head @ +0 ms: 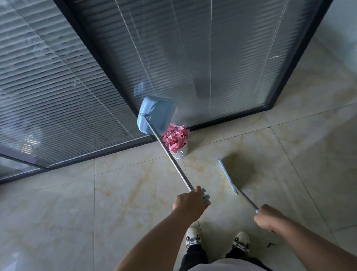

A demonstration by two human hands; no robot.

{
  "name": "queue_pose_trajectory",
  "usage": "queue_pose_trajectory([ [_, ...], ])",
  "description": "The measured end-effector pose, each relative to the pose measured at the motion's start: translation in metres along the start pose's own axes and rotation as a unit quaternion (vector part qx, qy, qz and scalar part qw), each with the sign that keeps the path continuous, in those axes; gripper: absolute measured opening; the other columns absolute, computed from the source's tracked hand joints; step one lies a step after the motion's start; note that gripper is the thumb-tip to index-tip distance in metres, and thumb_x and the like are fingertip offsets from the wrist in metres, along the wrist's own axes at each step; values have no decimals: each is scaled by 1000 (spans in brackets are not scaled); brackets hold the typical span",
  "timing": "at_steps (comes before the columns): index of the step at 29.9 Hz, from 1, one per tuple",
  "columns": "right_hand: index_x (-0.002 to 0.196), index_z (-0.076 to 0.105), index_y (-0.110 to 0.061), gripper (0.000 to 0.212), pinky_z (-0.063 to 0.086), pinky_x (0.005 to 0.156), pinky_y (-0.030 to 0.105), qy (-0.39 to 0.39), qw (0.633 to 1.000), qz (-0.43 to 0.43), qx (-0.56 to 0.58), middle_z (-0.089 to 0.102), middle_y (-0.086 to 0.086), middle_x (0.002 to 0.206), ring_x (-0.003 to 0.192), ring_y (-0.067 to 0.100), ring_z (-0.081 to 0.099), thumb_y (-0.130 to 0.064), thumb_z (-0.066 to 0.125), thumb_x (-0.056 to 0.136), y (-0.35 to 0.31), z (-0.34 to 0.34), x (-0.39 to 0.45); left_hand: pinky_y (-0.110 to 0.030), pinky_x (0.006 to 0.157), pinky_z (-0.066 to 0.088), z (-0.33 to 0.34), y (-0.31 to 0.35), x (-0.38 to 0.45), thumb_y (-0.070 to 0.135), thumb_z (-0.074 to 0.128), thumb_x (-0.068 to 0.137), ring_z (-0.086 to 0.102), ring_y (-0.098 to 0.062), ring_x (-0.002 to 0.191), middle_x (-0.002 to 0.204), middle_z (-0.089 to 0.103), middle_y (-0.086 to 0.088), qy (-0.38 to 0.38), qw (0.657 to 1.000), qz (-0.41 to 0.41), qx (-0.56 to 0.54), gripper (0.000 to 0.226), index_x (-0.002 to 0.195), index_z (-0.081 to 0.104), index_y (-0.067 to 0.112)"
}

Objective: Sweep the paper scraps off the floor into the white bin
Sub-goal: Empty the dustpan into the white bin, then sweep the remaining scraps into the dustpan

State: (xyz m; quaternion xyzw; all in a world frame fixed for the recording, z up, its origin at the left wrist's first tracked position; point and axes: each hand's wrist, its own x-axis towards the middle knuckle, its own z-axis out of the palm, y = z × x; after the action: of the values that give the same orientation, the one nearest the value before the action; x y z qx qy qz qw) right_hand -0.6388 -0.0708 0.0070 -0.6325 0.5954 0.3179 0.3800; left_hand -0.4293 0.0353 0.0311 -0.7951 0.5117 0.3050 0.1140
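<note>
A small white bin [180, 152] stands on the floor against the glass wall, heaped with pink paper scraps [176, 136]. My left hand [190, 203] grips the metal handle of a light blue dustpan [156, 113]. The pan is lifted and tilted just above and left of the bin. My right hand [269, 216] grips the handle of a blue broom [227, 175]. Its bristles are blurred and rest on the tiles to the right of the bin.
A glass partition with blinds [185, 45] and a dark frame runs behind the bin. Cream marble tiles [113, 198] cover the floor. My two shoes [216, 240] stand below the hands. A small dark speck [270, 244] lies by my right foot.
</note>
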Motion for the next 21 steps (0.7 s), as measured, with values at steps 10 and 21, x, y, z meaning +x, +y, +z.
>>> queue_pose_trajectory([
  [10,124,57,-8,39,48,89,29,61,997,-13,-35,60,15,127,115,31,59,-22,40,92,-30,-18,3,-40,80,54,12,-13,-3,58,42,94,64,-35,101,117,65,-15,29,975,-82,-203,54,124,42,13],
  [21,137,47,-8,43,46,92,29,97,992,-45,-61,55,17,135,121,32,55,-20,42,96,-91,-48,31,-31,66,53,21,-74,0,46,57,91,61,-19,79,98,62,-5,70,855,-202,-472,37,111,50,16],
])
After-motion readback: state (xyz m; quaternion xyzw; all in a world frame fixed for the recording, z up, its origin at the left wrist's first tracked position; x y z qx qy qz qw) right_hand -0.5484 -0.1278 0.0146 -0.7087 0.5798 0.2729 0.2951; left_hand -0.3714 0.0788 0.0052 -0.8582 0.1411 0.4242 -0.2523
